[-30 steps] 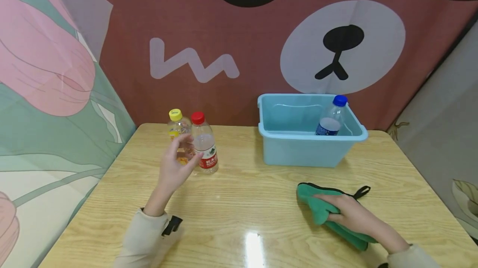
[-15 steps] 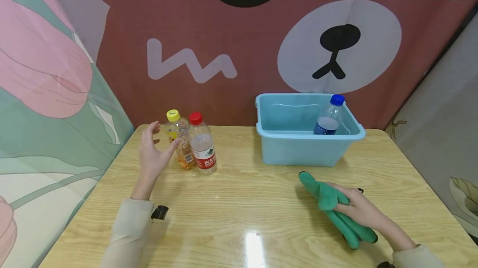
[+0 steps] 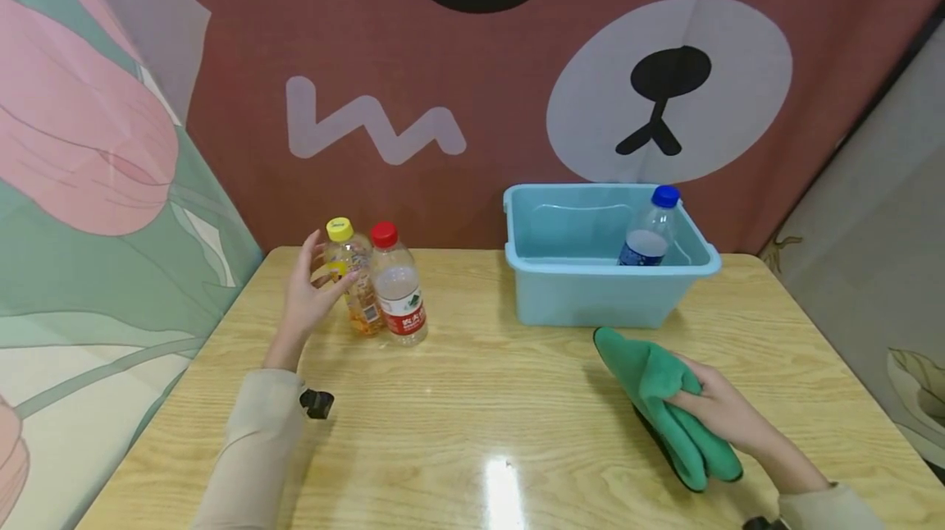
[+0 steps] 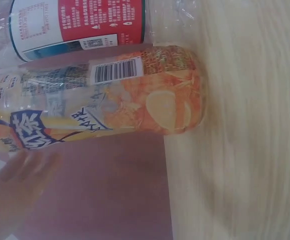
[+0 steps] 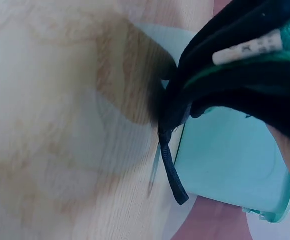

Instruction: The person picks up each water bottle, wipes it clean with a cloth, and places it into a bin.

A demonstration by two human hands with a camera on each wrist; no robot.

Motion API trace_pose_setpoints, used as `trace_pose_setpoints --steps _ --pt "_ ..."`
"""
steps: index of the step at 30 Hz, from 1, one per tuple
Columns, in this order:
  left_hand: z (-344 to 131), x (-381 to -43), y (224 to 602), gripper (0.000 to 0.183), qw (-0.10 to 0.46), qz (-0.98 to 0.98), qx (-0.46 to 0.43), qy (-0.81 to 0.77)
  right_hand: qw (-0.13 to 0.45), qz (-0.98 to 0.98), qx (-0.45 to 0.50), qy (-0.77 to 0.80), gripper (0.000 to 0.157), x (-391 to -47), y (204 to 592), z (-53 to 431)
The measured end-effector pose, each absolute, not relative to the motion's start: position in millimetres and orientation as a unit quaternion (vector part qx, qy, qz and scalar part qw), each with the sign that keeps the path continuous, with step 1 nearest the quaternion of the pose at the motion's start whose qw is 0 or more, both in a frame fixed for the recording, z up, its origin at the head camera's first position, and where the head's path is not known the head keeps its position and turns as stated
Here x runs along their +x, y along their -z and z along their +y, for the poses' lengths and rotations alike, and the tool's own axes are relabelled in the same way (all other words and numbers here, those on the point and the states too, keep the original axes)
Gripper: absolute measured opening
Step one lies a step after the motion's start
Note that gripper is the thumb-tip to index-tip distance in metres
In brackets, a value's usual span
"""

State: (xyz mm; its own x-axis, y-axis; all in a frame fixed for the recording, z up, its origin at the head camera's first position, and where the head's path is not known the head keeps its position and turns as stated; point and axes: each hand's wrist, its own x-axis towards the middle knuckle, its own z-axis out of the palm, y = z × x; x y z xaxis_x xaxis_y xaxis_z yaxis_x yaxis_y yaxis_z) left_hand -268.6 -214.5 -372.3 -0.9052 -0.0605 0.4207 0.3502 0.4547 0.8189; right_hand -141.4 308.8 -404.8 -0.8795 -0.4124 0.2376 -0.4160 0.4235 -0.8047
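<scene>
In the head view, my left hand (image 3: 303, 308) is at the left side of a yellow-capped plastic drink bottle (image 3: 363, 296), thumb in front and fingers spread beside its upper part. The left wrist view shows the bottle's orange label (image 4: 170, 100) with the fingers (image 4: 20, 185) near its neck end; I cannot tell whether they touch. A red-capped clear water bottle (image 3: 402, 300) stands upright just to the right. My right hand (image 3: 727, 415) grips a folded green cloth (image 3: 650, 374) with dark edging, raised off the table. Its dark hanging loop (image 5: 171, 170) shows in the right wrist view.
A light blue plastic bin (image 3: 591, 300) stands at the back right of the wooden table (image 3: 458, 415). A blue-capped bottle (image 3: 650, 235) leans inside it. Behind the table hangs a printed curtain (image 3: 354, 38).
My left hand has moved left from in front of the bottles, then in to the yellow-capped one. My right hand has gathered and lifted the green cloth.
</scene>
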Motion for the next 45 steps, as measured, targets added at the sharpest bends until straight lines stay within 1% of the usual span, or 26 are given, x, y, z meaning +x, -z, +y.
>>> trace_pose_setpoints --steps 5,10,18,23,30,36,41,45 --pt "-212.5 -270.5 374.9 0.069 0.220 -0.819 -0.109 0.518 0.007 -0.836 0.242 -0.493 0.040 -139.5 404.6 308.9" --pt "-211.6 -266.4 373.2 0.065 0.245 -0.815 -0.110 0.514 0.017 -0.832 0.246 -0.498 0.037 -139.7 405.0 308.5" --pt "-207.3 -246.5 359.6 0.065 0.252 -0.812 -0.101 0.517 0.019 -0.833 0.233 -0.501 0.036 -138.9 405.2 305.5" --pt "-199.5 -223.7 344.9 0.062 0.260 -0.819 -0.097 0.503 0.023 -0.834 0.229 -0.502 0.035 -137.6 403.4 302.6" --pt "-197.3 -204.9 342.1 0.061 0.275 -0.830 -0.103 0.474 0.031 -0.836 0.220 -0.502 0.035 -136.6 402.2 299.6" --pt "-193.0 -193.6 342.0 0.063 0.296 -0.824 -0.136 0.463 0.038 -0.840 0.213 -0.498 0.038 -136.7 402.0 298.4" --pt "-188.8 -184.0 340.6 0.063 0.324 -0.813 -0.173 0.451 0.037 -0.836 0.212 -0.505 0.044 -137.1 401.8 298.4" --pt "-183.7 -174.4 338.6 0.062 0.325 -0.822 -0.179 0.433 0.035 -0.830 0.211 -0.515 0.046 -137.7 400.8 298.0"
